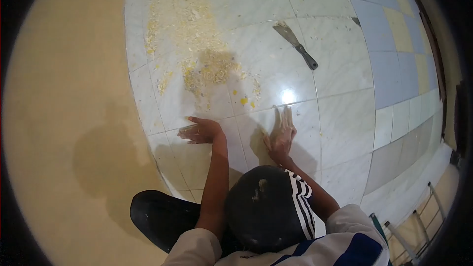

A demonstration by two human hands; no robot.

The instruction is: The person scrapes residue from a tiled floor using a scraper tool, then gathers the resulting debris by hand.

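My left hand [201, 131] lies on the white tiled floor [340, 118] with its fingers pointing left toward the yellow wall; it holds nothing that I can see. My right hand [282, 135] is pressed flat on the tile beside it, fingers stretched forward. A spread of yellow crumbs and flakes [212, 69] covers the tiles just ahead of both hands. Farther ahead and to the right, a putty knife [296, 45] with a dark handle lies on the floor, out of reach of either hand.
A yellow wall [64, 118] meets the floor on the left. A black rounded object [157, 219] sits by my left arm. A metal ladder frame [414, 226] lies at the lower right. Blue and yellow tiles [389, 34] run along the far right.
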